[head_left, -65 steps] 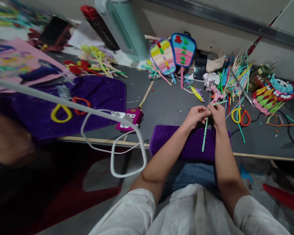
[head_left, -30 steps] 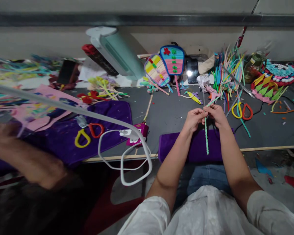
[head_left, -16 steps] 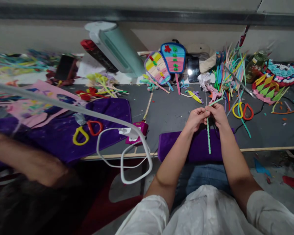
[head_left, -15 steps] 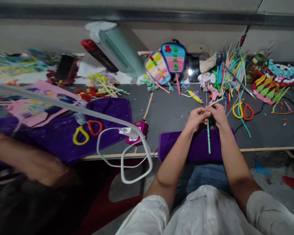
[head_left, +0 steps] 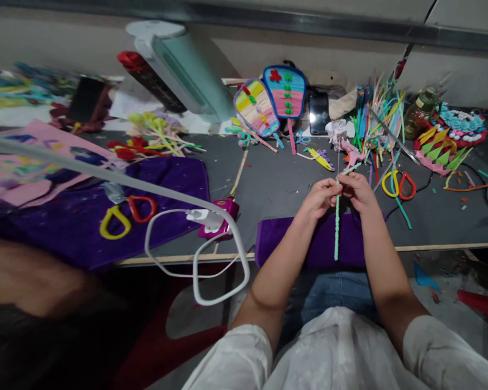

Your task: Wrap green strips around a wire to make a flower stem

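A pale green pipe cleaner (head_left: 336, 233) hangs down between my two hands, its lower length looking twisted or wound. My left hand (head_left: 324, 196) pinches it near the top. My right hand (head_left: 355, 189) is closed beside the left, fingertips on the upper part, where a light green end sticks out to the upper right. A thin, pale wire-like strand (head_left: 339, 157) rises from the fingertips. Below the hands lies a folded purple cloth (head_left: 276, 238). Just beyond them sits a pink glue gun (head_left: 352, 155), partly hidden by clutter.
Scissors with yellow and red handles (head_left: 406, 186) lie to the right, near a bunch of pipe cleaners (head_left: 384, 119). Two striped fan shapes (head_left: 285, 92) lean at the back. A white cable (head_left: 244, 254) loops over the table edge. At left, a co-worker's arm (head_left: 28, 276) is blurred.
The whole view has shifted slightly, so things appear further left. Both hands keep their grip on the pipe cleaner, with only slight finger movement. The co-worker's arm has moved.
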The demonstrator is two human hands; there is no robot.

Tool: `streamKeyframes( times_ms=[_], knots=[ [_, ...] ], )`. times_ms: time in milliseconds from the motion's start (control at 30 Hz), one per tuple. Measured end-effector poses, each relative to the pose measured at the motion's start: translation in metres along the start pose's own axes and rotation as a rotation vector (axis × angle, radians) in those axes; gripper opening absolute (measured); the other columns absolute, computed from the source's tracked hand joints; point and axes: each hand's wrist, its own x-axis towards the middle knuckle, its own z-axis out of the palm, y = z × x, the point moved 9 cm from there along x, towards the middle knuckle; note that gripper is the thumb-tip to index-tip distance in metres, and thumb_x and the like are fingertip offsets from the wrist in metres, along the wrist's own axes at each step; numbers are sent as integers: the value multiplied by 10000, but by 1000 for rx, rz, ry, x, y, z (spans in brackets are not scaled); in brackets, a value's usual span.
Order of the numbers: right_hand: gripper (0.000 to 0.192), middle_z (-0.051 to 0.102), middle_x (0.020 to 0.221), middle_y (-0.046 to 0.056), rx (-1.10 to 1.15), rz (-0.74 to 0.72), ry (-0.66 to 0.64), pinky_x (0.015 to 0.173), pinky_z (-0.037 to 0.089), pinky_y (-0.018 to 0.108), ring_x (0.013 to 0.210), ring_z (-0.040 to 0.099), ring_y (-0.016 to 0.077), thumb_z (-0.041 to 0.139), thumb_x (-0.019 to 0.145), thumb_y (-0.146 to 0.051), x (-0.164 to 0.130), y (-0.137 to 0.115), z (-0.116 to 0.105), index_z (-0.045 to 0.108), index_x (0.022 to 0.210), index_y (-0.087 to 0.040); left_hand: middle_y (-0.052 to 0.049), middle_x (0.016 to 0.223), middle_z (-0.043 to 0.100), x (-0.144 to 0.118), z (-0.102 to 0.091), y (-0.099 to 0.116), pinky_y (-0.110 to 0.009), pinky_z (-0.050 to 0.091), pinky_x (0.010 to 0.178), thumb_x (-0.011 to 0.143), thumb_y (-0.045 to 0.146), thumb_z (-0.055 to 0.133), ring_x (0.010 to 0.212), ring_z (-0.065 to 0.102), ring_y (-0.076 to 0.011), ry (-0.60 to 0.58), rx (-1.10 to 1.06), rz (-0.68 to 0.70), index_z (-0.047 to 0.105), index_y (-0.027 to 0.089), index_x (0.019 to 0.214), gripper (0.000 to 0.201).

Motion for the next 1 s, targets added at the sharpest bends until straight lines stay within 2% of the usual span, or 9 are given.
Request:
streamKeyframes(
  times_ms=[100, 233, 300, 400, 500, 567, 667, 833, 1000],
  knots=[
    [304, 434, 478, -66, -5, 15, -33, 397, 196, 198, 413, 337, 45, 762, 543, -405, -1, 0, 4, 574, 632, -182, 64, 509, 527, -1, 3, -3, -126, 273, 327, 487, 327, 865, 338, 394, -3, -42, -42, -31, 501, 140, 637, 436],
    [269, 477, 505, -62, -38, -35, 19, 441, 298, 209, 441, 390, 59, 735, 571, -388, 0, -2, -1, 572, 642, -186, 61, 526, 527, -1, 4, -3, -132, 302, 340, 536, 351, 844, 356, 415, -10, -29, 8, -13, 513, 138, 669, 415],
    [236, 522, 542, -51, -99, -119, 106, 490, 349, 218, 486, 432, 70, 720, 581, -359, 2, -6, -8, 574, 638, -181, 63, 528, 525, 0, 2, 0, -143, 338, 350, 551, 363, 832, 371, 442, -24, 15, 82, 33, 527, 136, 692, 405],
    [192, 542, 562, -39, -283, -259, 281, 522, 354, 228, 522, 438, 79, 687, 606, -326, 2, -16, -23, 573, 616, -172, 62, 525, 536, 1, -3, 6, -152, 362, 358, 552, 338, 823, 380, 463, -38, 107, 224, 125, 543, 134, 709, 380],
    [185, 517, 543, -39, -449, -321, 355, 520, 335, 239, 521, 417, 86, 654, 642, -323, 2, -20, -28, 562, 591, -172, 53, 509, 546, 0, -8, 11, -151, 363, 361, 575, 294, 799, 379, 472, -44, 188, 341, 189, 548, 133, 689, 319],
    [196, 511, 543, -38, -474, -338, 343, 529, 338, 243, 535, 425, 91, 653, 643, -327, 3, -20, -26, 551, 575, -174, 43, 504, 551, -1, -11, 13, -155, 362, 361, 594, 287, 783, 380, 484, -51, 223, 376, 196, 553, 130, 670, 288],
    [204, 514, 563, -38, -355, -324, 280, 539, 348, 242, 556, 437, 92, 679, 621, -333, 3, -20, -22, 551, 586, -177, 32, 506, 555, -1, -13, 13, -166, 368, 361, 596, 305, 784, 388, 500, -62, 220, 331, 180, 569, 124, 667, 290],
    [274, 370, 469, -77, -101, -104, 153, 422, 209, 225, 435, 280, 54, 724, 589, -364, 3, -6, -14, 509, 581, -194, 45, 515, 550, 2, -7, 6, -165, 358, 359, 538, 325, 829, 383, 481, -50, 99, 123, 105, 564, 129, 688, 362],
    [282, 401, 506, -66, 35, -32, 8, 399, 164, 212, 429, 304, 45, 733, 579, -368, 1, -2, -1, 515, 602, -189, 66, 500, 521, -1, 4, -2, -136, 289, 339, 528, 314, 846, 360, 420, -18, -45, -40, -18, 522, 142, 664, 391]
  ],
)
